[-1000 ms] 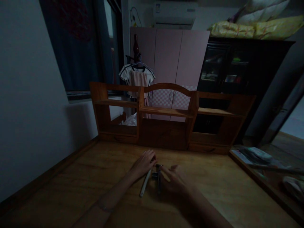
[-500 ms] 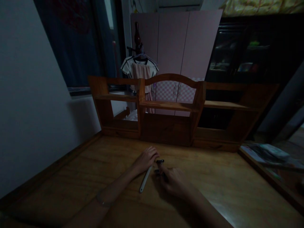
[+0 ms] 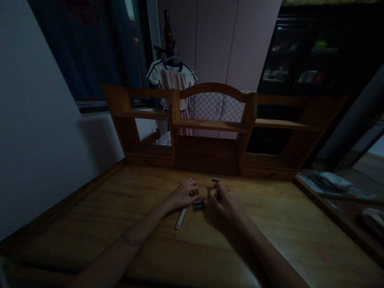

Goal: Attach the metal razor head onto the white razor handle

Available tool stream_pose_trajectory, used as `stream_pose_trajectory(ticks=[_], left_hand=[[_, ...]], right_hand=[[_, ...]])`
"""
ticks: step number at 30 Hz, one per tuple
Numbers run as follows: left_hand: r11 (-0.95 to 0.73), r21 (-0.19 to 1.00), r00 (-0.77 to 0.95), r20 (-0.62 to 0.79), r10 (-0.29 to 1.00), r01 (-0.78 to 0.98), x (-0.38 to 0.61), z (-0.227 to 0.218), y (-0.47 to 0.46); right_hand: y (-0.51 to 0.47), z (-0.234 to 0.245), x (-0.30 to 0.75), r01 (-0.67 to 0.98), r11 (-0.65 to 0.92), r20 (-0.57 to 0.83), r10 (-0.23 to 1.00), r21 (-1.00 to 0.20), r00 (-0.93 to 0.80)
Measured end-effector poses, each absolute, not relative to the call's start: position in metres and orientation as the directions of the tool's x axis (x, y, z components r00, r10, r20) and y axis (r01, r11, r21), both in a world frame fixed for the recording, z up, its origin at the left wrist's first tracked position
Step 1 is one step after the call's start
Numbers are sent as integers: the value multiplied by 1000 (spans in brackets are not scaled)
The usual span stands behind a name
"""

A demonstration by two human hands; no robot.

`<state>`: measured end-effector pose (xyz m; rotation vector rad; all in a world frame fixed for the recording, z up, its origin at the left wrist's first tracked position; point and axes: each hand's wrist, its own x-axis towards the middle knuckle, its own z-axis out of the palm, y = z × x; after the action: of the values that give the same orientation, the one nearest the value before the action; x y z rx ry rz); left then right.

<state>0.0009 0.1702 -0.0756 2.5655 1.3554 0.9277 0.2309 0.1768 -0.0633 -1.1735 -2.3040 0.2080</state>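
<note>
My left hand (image 3: 185, 193) rests on the desk with curled fingers over the far end of a slim white handle (image 3: 181, 219). The handle has a small hole at its near end; its other end is hidden under the hand. My right hand (image 3: 225, 202) is closed around what looks like a razor (image 3: 216, 184), its dark crosswise head sticking up past the fingers. A small dark oblong piece (image 3: 199, 206) lies on the desk between both hands, close to the left fingertips. Dim light hides its details.
A wooden shelf unit (image 3: 207, 125) stands along the back of the wooden desk (image 3: 144, 248). The white wall (image 3: 54, 132) borders the left side. At the right, beyond a raised edge, lie papers and a plastic-wrapped item (image 3: 336, 182).
My right hand has moved forward and right with the razor, away from my left hand. The dark oblong piece now lies uncovered between them. The view has tilted slightly down.
</note>
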Motion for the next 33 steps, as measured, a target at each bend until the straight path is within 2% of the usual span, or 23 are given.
stream_pose_trajectory(ticks=[7, 17, 27, 33], left_hand=[[-627, 364, 432, 489, 758, 689, 6, -73, 169], [-658, 373, 460, 494, 738, 654, 7, -75, 169], [-594, 381, 327, 569, 755, 708, 4, -71, 172], [-550, 464, 245, 566, 787, 694, 5, -71, 171]], right_hand=[[174, -59, 229, 673, 599, 401, 797, -434, -452], [176, -66, 228, 632, 627, 425, 777, -457, -464], [172, -64, 227, 588, 641, 407, 768, -493, -495], [174, -69, 225, 540, 668, 432, 744, -512, -510]])
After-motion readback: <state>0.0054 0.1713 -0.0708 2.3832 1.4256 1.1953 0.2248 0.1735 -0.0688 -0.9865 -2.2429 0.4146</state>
